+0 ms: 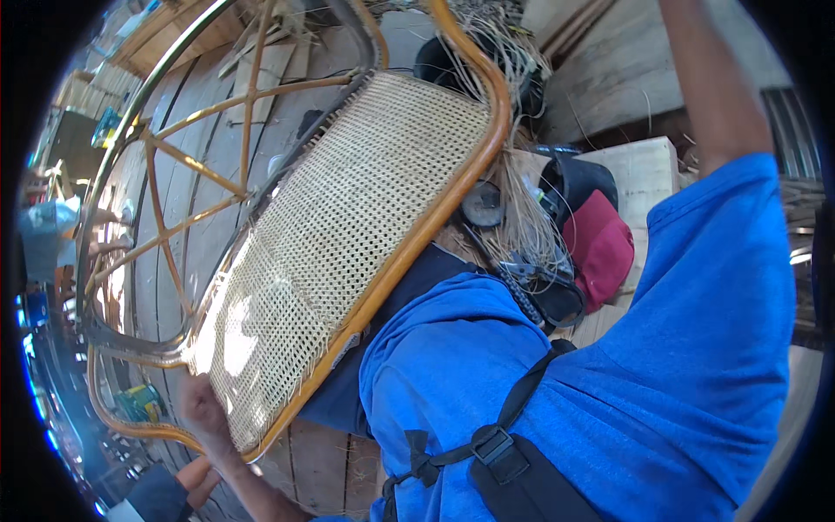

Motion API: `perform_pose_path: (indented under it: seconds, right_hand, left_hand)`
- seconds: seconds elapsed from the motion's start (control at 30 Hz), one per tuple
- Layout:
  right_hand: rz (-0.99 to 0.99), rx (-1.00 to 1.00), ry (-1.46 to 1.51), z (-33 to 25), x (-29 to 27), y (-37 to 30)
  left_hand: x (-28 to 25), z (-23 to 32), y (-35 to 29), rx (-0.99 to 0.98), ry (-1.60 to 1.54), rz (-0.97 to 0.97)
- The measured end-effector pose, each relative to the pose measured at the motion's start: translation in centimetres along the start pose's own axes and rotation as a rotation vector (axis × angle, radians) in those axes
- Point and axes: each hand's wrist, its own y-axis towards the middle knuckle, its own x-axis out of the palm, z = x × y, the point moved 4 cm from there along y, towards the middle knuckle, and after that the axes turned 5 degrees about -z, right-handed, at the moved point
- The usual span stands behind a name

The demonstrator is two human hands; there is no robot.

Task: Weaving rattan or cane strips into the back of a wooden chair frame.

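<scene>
A chair frame of bent orange-brown rattan [409, 248] lies slantwise across my lap. Woven cane webbing [335, 191] fills its panel, with loose strand ends along the edges. My left hand [205, 409] is closed at the panel's lower left corner, against the webbing's edge; whatever its fingers hold is hidden. My right arm [718, 87] reaches up past the top right rim of the picture, and the hand at its end is out of sight.
Loose cane strands [522, 200] hang beside a dark red cap [598, 248] and a pale wooden block [648, 178]. Crossed rattan struts [196, 165] stand over the plank floor [326, 461]. Another person's hand [198, 480] shows at lower left; someone else is at far left.
</scene>
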Motion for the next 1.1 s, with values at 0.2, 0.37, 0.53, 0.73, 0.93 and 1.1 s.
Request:
perform_pose_path:
  seconds: [0.2, 0.37, 0.53, 0.73, 0.93, 1.1]
  right_hand:
    - [-0.515, -0.316, -0.111, 7.8, 25.0, -11.8]
    - [-1.216, -0.015, 0.198, -3.4, 35.3, -27.4]
    - [-1.453, -0.107, 0.371, -7.7, 33.1, -27.0]
    - [-1.170, 0.496, 0.730, -4.0, 35.4, -22.6]
    - [-1.277, 0.656, 1.278, -13.5, 36.8, -27.0]
    - [-1.124, 0.923, 1.332, -7.6, 37.7, -26.5]
  left_hand:
    - [-18.8, -16.0, -16.1, -1.105, -0.085, 0.379]
    - [-27.6, -17.4, -26.6, -1.162, -0.392, 0.915]
    - [-33.2, -20.8, -35.3, -1.277, -0.392, 1.033]
    - [-20.4, -13.7, -17.2, -1.069, -0.434, 0.803]
    - [7.9, 5.7, 0.7, -0.871, -0.918, -0.146]
    - [17.9, 11.1, -0.7, -0.847, -1.203, -0.791]
